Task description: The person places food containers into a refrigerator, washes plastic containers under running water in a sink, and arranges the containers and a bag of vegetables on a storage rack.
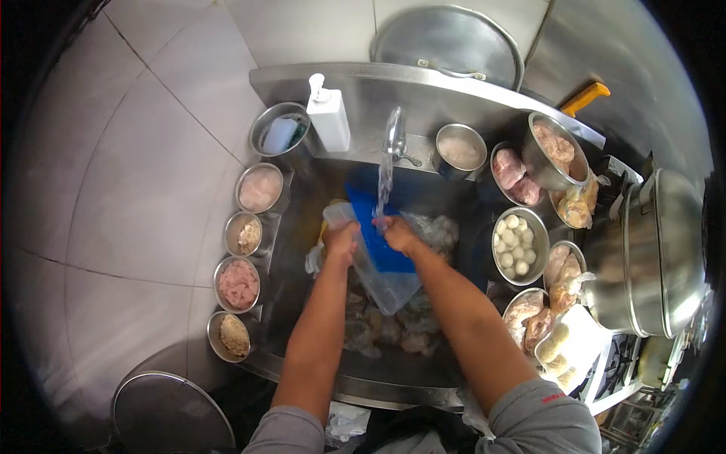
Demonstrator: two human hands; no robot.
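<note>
My left hand (pixel 342 240) is closed on the edge of a translucent plastic container (pixel 387 286), which is tilted over the sink (pixel 295 303). Beside it, my right hand (pixel 398 234) is under the stream of water (pixel 384 185) from the faucet (pixel 394 135). Its fingers are curled; whether they hold anything is hidden. A flat blue board or sheet (pixel 389 253) lies behind and below both hands. Wet plastic bags (pixel 435 231) are to the right of my right hand, and more bagged items (pixel 393 329) lie in the sink bottom, too blurred to name.
Metal bowls with pale and pink meat (pixel 238 284) line the left rim. On the right are a bowl of white balls (pixel 520 246), bowls of meat (pixel 516 175) and a large steel pot (pixel 643 250). A white pump bottle (pixel 329 119) stands behind the sink.
</note>
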